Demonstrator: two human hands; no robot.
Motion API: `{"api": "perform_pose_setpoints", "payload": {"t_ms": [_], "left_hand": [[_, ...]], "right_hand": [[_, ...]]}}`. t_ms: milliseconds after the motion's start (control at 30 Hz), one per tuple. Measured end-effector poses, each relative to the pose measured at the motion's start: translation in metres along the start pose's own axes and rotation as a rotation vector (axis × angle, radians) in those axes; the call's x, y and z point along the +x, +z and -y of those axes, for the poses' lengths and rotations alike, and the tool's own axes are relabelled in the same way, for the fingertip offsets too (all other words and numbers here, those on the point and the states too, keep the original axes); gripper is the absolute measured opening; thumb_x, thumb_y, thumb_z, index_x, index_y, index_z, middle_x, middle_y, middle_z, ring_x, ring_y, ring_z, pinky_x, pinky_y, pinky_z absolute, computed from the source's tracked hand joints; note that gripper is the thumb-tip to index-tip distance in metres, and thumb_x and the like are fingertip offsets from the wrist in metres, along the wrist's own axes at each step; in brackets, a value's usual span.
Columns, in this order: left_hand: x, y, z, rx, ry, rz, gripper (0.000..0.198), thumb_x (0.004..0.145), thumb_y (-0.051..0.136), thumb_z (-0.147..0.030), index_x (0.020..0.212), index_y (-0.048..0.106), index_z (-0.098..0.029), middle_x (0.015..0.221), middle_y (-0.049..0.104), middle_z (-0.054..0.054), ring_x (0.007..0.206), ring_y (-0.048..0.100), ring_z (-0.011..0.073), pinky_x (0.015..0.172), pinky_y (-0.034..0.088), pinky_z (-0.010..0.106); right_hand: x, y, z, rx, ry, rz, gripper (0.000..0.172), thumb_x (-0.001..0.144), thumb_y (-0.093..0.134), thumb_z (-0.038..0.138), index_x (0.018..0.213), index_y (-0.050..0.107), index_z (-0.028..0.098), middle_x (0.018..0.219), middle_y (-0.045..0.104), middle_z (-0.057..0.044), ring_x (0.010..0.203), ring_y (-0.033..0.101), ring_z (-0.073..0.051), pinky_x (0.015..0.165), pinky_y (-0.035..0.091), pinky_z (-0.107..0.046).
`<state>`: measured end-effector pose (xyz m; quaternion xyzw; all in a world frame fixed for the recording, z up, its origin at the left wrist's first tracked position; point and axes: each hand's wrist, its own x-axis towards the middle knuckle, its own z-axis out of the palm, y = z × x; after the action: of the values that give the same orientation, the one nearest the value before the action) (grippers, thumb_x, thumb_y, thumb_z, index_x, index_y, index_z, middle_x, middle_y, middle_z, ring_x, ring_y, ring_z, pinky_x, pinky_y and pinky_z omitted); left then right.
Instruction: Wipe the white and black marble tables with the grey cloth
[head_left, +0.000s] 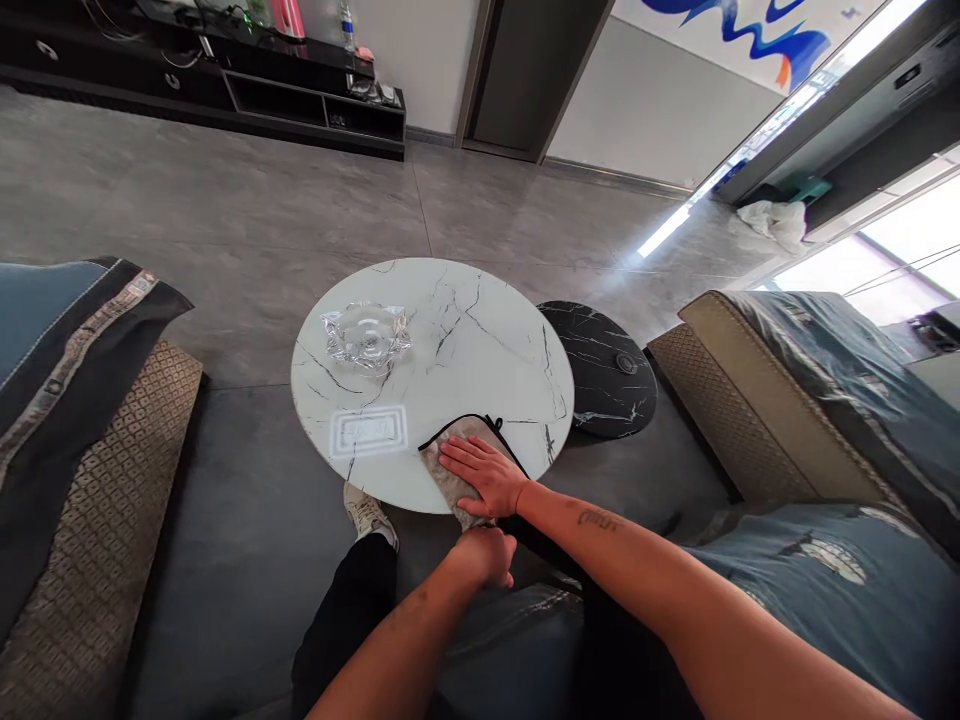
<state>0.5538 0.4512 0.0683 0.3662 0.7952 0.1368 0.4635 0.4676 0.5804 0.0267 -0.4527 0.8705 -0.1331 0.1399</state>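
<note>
A round white marble-patterned table point(502, 350) stands in front of me. On its near edge lies a beige cleaning cloth point(442, 465) with dark trim. My right hand point(484, 475) rests flat on this cloth, fingers stretched out and pressing it to the tabletop. Just below the table's edge, my left hand point(486, 556) is closed at the cloth's near end; its fingertips are partly hidden. A clear glass bowl point(367, 337) with a wavy rim sits on the left part of the tabletop, away from both hands.
A lower round black table point(604, 370) adjoins on the right, with a small dark round object point(625, 363) on it. Sofas flank the tables: one at left point(112, 480), one at right point(720, 400). A black TV cabinet point(285, 105) stands along the far wall.
</note>
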Motion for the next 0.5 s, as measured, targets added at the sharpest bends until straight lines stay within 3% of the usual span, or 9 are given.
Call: {"api": "perform_pose_setpoints", "payload": {"t_ms": [267,500], "left_hand": [[0.011,0.005,0.002,-0.014,-0.004,-0.062,0.063,0.089,0.078,-0.046,0.143,0.068,-0.014,0.142,0.074,0.022,0.127,0.074,0.0405,0.103,0.061,0.049],[0.017,0.007,-0.001,-0.008,-0.031,-0.049,0.061,0.090,0.080,-0.045,0.142,0.070,-0.015,0.141,0.076,0.021,0.130,0.073,0.0402,0.105,0.062,0.051]], "right_hand": [[0.013,-0.011,0.003,-0.049,0.056,0.016,0.101,0.098,0.070,0.057,0.181,0.026,0.017,0.184,0.017,-0.011,0.174,0.011,-0.030,0.143,0.009,-0.056],[0.061,-0.031,-0.023,-0.098,0.177,-0.050,0.094,0.106,0.060,0.057,0.181,0.022,0.015,0.185,0.013,-0.011,0.174,0.009,-0.030,0.143,0.012,-0.055]]}}
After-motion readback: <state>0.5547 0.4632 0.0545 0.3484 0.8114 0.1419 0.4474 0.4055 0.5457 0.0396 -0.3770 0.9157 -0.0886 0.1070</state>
